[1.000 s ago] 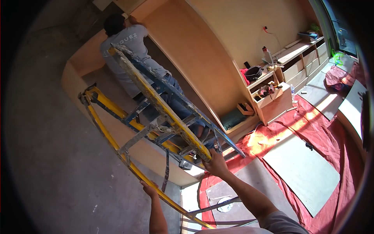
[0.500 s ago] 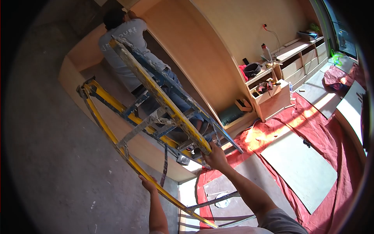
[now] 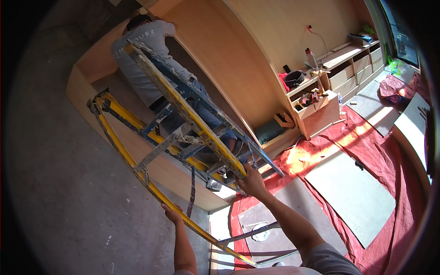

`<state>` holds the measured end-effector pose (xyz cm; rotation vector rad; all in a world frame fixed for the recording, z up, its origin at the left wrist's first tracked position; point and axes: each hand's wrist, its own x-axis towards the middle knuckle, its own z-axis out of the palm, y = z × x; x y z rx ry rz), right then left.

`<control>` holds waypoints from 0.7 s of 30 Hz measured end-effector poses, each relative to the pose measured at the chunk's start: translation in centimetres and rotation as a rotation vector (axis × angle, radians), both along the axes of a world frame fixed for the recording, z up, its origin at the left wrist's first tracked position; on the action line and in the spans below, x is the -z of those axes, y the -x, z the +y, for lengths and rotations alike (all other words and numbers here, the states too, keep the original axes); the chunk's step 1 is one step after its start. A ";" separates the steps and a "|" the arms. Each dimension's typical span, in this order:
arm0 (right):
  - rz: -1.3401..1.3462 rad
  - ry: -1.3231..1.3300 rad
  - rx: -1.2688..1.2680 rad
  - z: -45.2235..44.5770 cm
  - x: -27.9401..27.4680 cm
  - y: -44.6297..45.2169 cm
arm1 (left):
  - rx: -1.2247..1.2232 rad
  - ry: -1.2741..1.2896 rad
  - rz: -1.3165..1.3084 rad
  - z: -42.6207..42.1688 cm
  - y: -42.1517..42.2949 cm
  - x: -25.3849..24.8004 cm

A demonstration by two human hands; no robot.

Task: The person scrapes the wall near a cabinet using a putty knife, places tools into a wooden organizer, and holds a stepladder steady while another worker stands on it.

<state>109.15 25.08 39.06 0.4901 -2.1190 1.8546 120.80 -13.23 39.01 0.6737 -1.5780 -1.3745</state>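
A paint-spattered yellow and blue stepladder (image 3: 183, 107) slants across the view in front of me. My left hand (image 3: 172, 214) is closed round its long yellow rail on the left side. Higher up and to the right, my right hand (image 3: 251, 182) grips the end of the other yellow rail. Metal rungs and braces span between the rails, and a dark strap (image 3: 191, 192) hangs below them. Beyond the ladder a co-worker (image 3: 142, 64) in a grey shirt reaches up into the wooden cabinet (image 3: 220, 59); the ladder partly hides the legs.
A grey wall (image 3: 59, 183) runs along the left. Red sheeting (image 3: 380, 169) covers the floor at right, with a pale board (image 3: 353, 197) lying on it. Tools fill an open wooden drawer (image 3: 316, 107). A low drawer unit (image 3: 353, 75) stands at the back.
The co-worker's head has dipped and the upper body has shifted slightly left. The whole view moves a little, while both my hands keep hold of the same rails.
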 end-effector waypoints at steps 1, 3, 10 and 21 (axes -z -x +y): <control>0.005 -0.002 0.001 0.0 0.0 0.1 | -0.008 0.006 -0.001 0.2 0.0 -0.1; 0.015 -0.008 0.001 -0.1 0.2 0.2 | -0.025 0.016 -0.003 0.5 0.0 -0.2; 0.034 -0.005 0.004 0.0 0.0 0.2 | 0.002 0.005 -0.002 -0.6 0.1 0.5; 0.036 0.009 -0.026 -0.3 0.8 0.7 | -0.014 0.010 -0.083 2.0 -0.2 -1.1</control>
